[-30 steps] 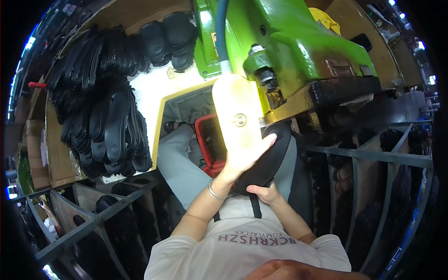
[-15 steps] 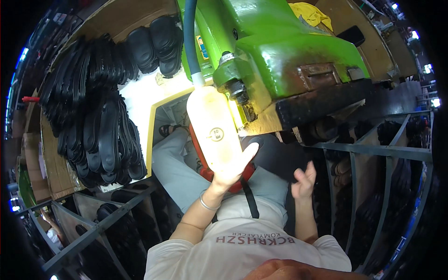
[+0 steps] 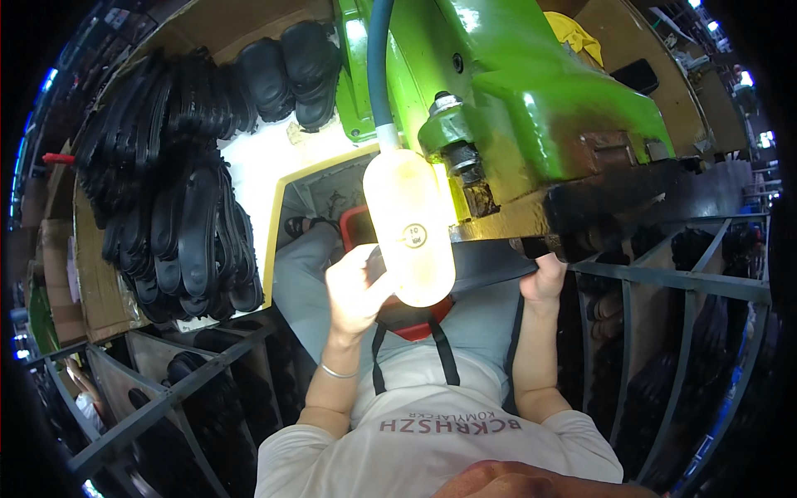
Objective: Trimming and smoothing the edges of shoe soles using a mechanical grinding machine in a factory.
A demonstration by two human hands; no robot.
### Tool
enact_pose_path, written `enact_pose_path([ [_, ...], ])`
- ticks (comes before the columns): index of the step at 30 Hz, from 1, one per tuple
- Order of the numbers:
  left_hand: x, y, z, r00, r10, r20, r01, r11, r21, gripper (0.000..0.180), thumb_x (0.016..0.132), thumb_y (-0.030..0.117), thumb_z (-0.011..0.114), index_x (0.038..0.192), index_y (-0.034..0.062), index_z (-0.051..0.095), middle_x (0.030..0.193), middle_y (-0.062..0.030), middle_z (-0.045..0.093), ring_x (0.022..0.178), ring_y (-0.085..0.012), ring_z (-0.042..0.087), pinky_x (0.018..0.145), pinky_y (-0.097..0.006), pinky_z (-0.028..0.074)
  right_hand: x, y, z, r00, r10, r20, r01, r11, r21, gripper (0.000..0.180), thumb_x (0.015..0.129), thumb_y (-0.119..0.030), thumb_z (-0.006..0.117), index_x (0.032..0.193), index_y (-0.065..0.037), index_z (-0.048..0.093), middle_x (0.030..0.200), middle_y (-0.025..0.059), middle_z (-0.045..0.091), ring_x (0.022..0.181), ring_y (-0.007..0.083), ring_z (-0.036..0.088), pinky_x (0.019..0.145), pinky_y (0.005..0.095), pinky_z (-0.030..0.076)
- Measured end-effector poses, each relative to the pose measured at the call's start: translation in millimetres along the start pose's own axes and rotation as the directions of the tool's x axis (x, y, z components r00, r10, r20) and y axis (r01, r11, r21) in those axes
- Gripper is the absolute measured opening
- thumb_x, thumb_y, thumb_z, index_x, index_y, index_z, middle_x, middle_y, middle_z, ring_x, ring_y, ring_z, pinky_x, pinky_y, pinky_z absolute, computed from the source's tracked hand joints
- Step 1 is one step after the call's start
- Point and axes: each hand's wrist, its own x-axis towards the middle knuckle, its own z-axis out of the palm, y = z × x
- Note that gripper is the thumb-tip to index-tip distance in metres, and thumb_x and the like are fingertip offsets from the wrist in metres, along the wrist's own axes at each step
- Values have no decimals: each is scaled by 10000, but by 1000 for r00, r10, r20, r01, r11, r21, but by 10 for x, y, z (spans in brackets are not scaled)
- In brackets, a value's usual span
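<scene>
A black shoe sole [image 3: 494, 266] spans the gap beneath the green machine's head, level above my lap. My right hand [image 3: 544, 279] is closed on its right end, with the thumb up near the machine's dark lower edge. My left hand [image 3: 350, 292] is curled at the left side of the glowing oblong lamp [image 3: 408, 270], thumb and fingers bent toward the sole's left end. The lamp covers those fingertips and that end, so their contact is hidden. Close above the sole sits the green machine [image 3: 531, 108] with a metal bolt and blackened edge.
Stacked black soles [image 3: 187, 224] fill the left side of the white table, beside a cardboard box [image 3: 95, 282]. A blue-grey hose [image 3: 380, 66] runs down to the lamp. Metal racks [image 3: 672, 282] stand on both sides. A red basket [image 3: 415, 328] shows under the lamp.
My left hand has moved left and up from the lamp's lower end, its fingers now curled. My right hand, apart and raised before, has risen to the sole and closed on it. The view has shifted slightly.
</scene>
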Motion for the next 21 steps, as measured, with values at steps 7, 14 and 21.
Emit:
enact_pose_path([
  [7, -393, -145, -457, 972, -220, -87, 179, 924, -339, 267, 729, -39, 682, 977, -74, 588, 902, -94, 647, 804, -122, 600, 735, -244, 476, -100, 160, 330, 990, -1, 144, 9, 998, -55, 367, 683, 49, 642, 1038, 16, 553, 945, 50, 615, 834, 105, 577, 783, 231, 459],
  [14, -248, -67, -175, 924, -248, 293, 256, 967, 10, 278, 735, 10, 710, 983, -70, 611, 918, -74, 660, 811, -115, 602, 747, -259, 488, -22, 40, 745, 958, -35, 285, 122, 948, -294, 327, 671, 65, 708, 974, 3, 606, 907, 40, 637, 825, 122, 600, 773, 251, 476],
  [21, 207, 91, 455, 946, 32, 323, -223, 787, 576, 240, 757, 186, 735, 923, 27, 670, 714, -41, 653, 642, -86, 590, 604, -241, 475, -188, 21, 329, 982, -94, 162, 126, 972, -200, 351, 766, 28, 655, 1095, 35, 532, 1015, 84, 605, 921, 138, 574, 835, 260, 455],
])
